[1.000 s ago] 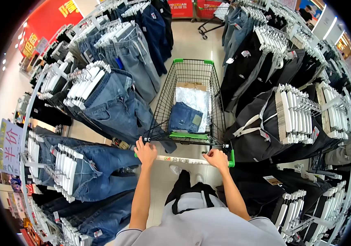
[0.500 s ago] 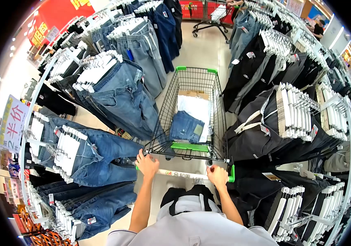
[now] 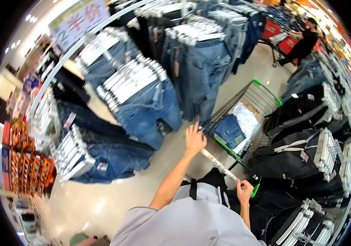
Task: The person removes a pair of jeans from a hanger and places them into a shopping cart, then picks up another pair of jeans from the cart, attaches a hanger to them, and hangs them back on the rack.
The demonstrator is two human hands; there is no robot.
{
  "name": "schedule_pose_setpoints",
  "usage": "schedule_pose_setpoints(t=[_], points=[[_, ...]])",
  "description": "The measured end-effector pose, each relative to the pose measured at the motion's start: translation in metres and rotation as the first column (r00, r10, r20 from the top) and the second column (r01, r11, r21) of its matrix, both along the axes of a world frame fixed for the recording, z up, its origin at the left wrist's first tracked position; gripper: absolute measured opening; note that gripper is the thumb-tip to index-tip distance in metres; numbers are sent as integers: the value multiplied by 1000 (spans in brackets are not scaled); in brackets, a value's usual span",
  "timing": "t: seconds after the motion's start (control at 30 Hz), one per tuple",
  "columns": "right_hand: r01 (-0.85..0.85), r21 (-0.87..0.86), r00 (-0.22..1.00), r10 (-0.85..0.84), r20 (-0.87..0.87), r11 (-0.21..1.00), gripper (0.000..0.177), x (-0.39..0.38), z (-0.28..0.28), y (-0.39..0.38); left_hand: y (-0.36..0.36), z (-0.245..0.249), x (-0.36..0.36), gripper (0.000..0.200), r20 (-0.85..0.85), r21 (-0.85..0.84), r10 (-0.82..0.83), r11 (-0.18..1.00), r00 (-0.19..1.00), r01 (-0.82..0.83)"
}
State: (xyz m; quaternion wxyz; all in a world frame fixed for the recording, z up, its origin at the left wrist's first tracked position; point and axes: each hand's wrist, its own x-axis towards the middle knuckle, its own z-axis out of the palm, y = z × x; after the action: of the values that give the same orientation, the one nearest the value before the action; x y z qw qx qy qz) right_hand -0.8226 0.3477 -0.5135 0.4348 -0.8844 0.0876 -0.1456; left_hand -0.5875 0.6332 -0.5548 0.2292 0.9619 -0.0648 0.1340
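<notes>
My left hand point(image 3: 195, 140) is at the left end of the shopping cart handle point(image 3: 219, 165), its fingers over the bar. Around the right part of the same handle, my right hand point(image 3: 244, 189) is closed, thumb on top. The black wire shopping cart point(image 3: 277, 107) with green corners stands tilted to the upper right in the view. In its basket lie folded blue jeans point(image 3: 227, 130). Beneath and beside them is a shiny white package point(image 3: 247, 117), with something brown at its far end.
Racks of blue jeans point(image 3: 146, 117) on white hangers line the left. Black trousers point(image 3: 286, 164) hang close along the cart's right side. Farther up the aisle, a person in black point(image 3: 304, 43) stands with another cart. Orange crates point(image 3: 28, 156) are stacked at lower left.
My view has swung to the left, so the cart now appears to the right and slanted. Both hands remain on the handle. The person with the other cart has come fully into view.
</notes>
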Motion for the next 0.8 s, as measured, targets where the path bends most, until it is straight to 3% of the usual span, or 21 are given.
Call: schedule_pose_setpoints(t=[0.03,0.1,0.23,0.3,0.37,0.43,0.57,0.73,0.8], points=[[-61,54,991,66,-112,997,22,-8,4,10,5,-1,-4,21,10,-5,7,1000,1000,-7],[-121,87,981,132,-140,989,22,-21,-5,26,14,0,-12,21,-31,-29,-10,1000,999,9],[-46,258,984,89,-154,965,24,-22,-8,39,28,-6,-30,26,-29,-6,-1,1000,1000,1],[-75,182,977,109,-182,980,26,-14,-1,36,33,-9,-39,28,-62,37,1,999,998,1],[-68,262,972,123,-200,963,26,-2,9,30,39,-3,-51,24,-43,29,-2,1000,999,4],[-105,141,981,126,-150,984,26,17,29,22,45,3,-64,25,-1,-31,-21,999,1000,21],[3,235,965,58,-256,972,25,60,22,-6,56,7,-88,19,11,-21,-29,999,1000,29],[-58,159,928,112,-355,986,25,128,-50,-47,69,5,-117,12,5,11,36,999,999,-36],[60,382,827,169,-537,922,24,155,-114,-60,72,6,-124,10,-8,10,57,998,998,-57]])
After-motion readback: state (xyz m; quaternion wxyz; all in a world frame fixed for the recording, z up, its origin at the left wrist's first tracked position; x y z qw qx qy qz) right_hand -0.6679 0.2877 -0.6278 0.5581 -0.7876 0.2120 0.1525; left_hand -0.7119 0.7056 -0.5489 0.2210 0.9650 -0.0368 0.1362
